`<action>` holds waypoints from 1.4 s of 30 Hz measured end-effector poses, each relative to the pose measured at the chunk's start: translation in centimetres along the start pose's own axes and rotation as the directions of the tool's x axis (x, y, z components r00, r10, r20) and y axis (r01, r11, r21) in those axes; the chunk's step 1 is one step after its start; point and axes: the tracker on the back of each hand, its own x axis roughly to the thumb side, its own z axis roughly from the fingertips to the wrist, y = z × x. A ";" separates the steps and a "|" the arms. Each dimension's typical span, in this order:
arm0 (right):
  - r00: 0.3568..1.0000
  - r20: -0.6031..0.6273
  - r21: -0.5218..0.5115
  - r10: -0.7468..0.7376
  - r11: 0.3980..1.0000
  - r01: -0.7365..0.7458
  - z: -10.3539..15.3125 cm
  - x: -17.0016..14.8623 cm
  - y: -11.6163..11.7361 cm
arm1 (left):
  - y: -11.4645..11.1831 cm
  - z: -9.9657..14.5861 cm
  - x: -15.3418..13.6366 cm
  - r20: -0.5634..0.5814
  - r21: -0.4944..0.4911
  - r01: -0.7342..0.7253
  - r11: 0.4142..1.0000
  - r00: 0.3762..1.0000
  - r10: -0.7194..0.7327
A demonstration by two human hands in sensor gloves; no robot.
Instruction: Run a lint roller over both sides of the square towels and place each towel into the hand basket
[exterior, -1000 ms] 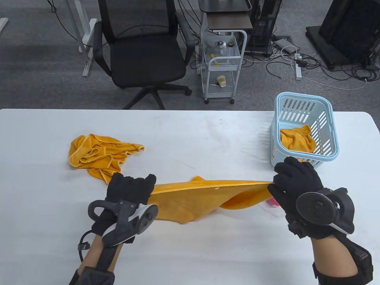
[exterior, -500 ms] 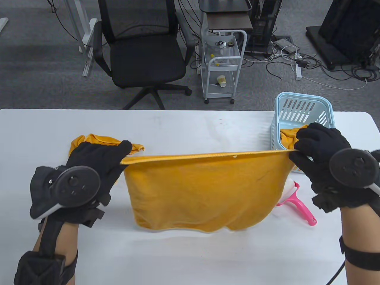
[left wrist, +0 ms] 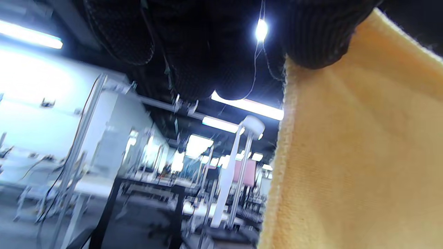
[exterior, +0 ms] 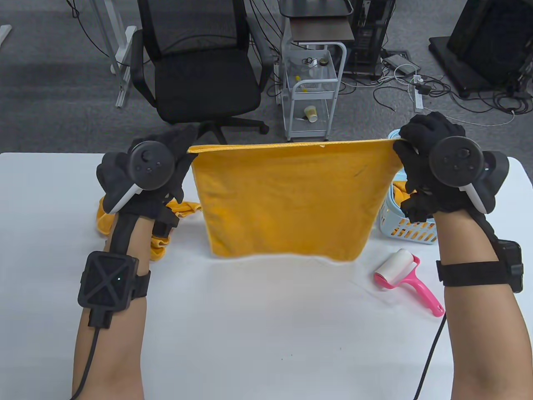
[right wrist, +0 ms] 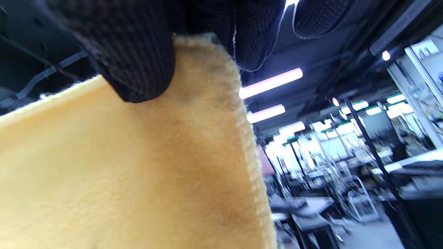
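Note:
An orange square towel hangs stretched flat above the table, held up by its two top corners. My left hand pinches the top left corner; in the left wrist view the towel fills the right side under my fingers. My right hand pinches the top right corner; the right wrist view shows the towel under a gloved fingertip. The pink lint roller lies on the table at the lower right. The light blue hand basket, with an orange towel inside, is mostly hidden behind my right hand.
A crumpled orange towel lies on the white table behind my left forearm. Beyond the table's far edge stand a black office chair and a white wire cart. Cables lie on the floor.
Both hands have lifted the towel from the table and moved it up and away, spreading it flat. The lint roller, hidden under the towel before, now lies in plain sight.

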 end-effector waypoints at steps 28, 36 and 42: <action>0.900 0.435 0.825 0.005 0.398 -0.401 28.3 -2.5 16.6 | -21.3 23.1 -1.2 0.367 -0.795 0.380 0.474 0.922 -0.123; 0.967 0.238 0.799 0.088 0.549 -0.247 24.7 -5.7 12.8 | -21.2 22.9 -1.5 0.230 -0.823 0.223 0.523 0.972 -0.052; 0.923 0.054 0.709 0.382 0.636 -0.305 23.4 -10.7 12.6 | -22.8 23.3 -1.6 0.241 -0.802 0.265 0.535 0.964 -0.116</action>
